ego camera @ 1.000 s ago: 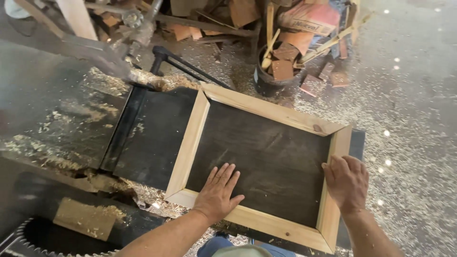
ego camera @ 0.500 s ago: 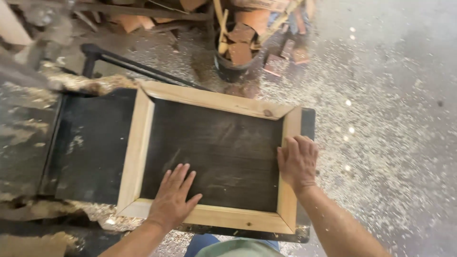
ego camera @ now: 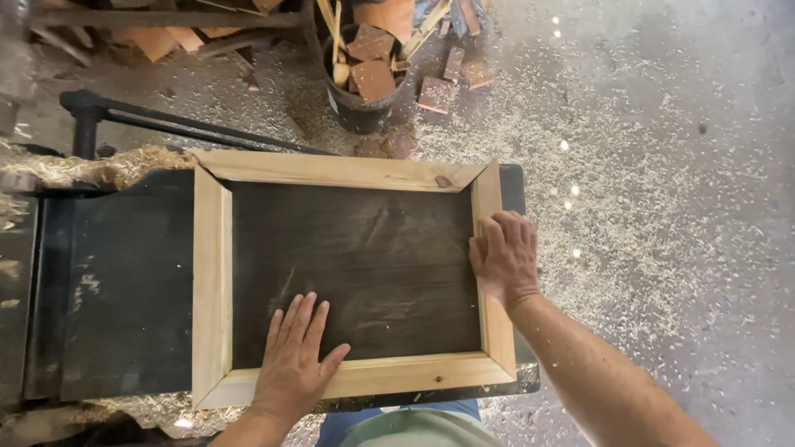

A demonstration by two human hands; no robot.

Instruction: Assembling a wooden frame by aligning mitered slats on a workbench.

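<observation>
No packages, labels, signs or screens are visible.

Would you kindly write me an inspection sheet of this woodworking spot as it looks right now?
Surface: dark machine table, shavings at its edges.
Job's things: rectangular wooden frame with mitred corners around a dark panel, lying flat on the table.
Clutter: black bucket of wood offcuts; loose blocks beside it.
Hands: left hand flat on panel and near rail; right hand on the frame's right rail.
Cables: nothing seen.
Surroundings: concrete floor strewn with sawdust; black metal bar behind the table.
</observation>
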